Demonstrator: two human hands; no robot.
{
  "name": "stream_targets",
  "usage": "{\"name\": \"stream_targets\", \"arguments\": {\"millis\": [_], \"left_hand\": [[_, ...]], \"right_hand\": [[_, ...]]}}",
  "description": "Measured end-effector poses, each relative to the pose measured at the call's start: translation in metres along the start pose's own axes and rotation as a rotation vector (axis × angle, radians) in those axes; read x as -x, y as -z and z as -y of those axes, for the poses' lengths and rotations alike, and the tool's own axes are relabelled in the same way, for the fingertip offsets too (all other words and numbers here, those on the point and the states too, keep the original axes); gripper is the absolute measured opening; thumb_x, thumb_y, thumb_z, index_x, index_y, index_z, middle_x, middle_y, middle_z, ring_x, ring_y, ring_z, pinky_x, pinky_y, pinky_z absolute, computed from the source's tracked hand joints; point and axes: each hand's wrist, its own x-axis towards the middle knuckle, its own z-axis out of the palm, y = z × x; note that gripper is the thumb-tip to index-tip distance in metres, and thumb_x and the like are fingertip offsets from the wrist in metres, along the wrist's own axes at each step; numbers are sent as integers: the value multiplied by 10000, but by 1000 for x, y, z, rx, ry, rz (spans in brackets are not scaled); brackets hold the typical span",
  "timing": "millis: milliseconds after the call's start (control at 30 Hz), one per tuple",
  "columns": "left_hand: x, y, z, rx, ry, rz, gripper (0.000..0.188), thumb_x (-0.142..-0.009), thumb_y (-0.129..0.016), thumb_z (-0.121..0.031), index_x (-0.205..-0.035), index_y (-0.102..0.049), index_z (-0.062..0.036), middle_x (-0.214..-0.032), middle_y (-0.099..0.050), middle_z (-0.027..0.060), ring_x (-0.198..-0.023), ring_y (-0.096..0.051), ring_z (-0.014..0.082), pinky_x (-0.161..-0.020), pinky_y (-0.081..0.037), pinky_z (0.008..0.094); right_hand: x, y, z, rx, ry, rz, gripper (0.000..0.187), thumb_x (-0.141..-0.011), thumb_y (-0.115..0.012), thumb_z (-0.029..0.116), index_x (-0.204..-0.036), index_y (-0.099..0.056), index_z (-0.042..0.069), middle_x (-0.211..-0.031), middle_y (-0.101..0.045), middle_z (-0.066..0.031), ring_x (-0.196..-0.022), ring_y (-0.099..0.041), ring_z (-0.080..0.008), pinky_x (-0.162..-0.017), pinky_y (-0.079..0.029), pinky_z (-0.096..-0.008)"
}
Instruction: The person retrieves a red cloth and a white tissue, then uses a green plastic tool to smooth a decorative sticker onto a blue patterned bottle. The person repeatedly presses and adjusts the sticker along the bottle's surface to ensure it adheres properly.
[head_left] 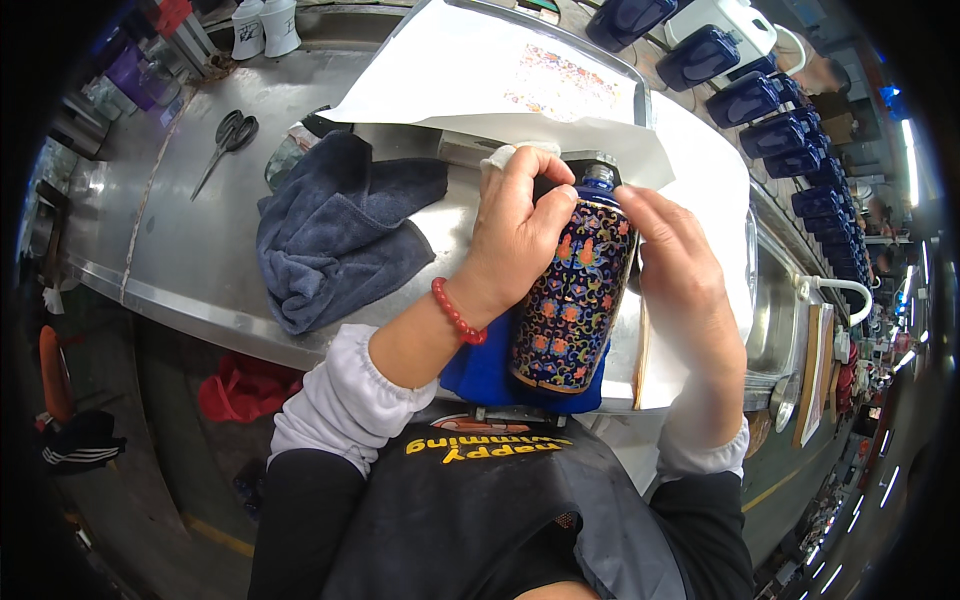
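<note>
A dark blue bottle [572, 300], covered in a colourful floral pattern, leans on a blue pad [480, 378] in front of me. Its narrow neck [598, 178] points away from me. My left hand [515, 225] bends round the bottle's upper left side, its thumb against the shoulder and its other fingers partly hidden. Something white [500, 157] shows by its knuckles; I cannot make out what. On the bottle's right, my right hand [685, 265] has its fingers stretched out, with the tips at the shoulder.
A crumpled grey-blue towel [335, 225] lies left on the metal worktop [190, 240], near black-handled scissors [228, 145]. Beyond the bottle, a white sheet [450, 65] with a floral print lies across a tray. Several dark blue bottles [745, 100] line the far right, above a sink [772, 320].
</note>
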Motion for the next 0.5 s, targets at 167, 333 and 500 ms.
{"name": "stream_targets", "arguments": {"millis": [167,333,500], "left_hand": [[-6,3,-1,-63,-7,26,171,-975,-591,-102,-1121,-562,-19,-895,-634,25,-769,-582,65,-661,-495,239],[-4,3,-2,73,97,55,156,-980,-567,-87,-1124,-564,-25,-934,-618,22,-818,-564,58,-703,-482,226],[0,5,-6,192,98,61,162,-991,-536,-80,-1138,-559,-18,-1006,-587,20,-907,-527,55,-808,-457,221]], "right_hand": [[-20,30,-20,-205,-226,77,348,-921,-648,-17,-1262,-582,1,-1019,-728,-108,-917,-705,-144,-783,-557,-285],[-76,52,-55,-319,-25,378,278,-927,-702,146,-1167,-666,10,-982,-703,-69,-904,-661,-114,-822,-533,-277],[-123,42,-64,-397,123,625,276,-917,-695,106,-1174,-685,7,-1035,-717,-70,-933,-675,-150,-866,-549,-303]]}}
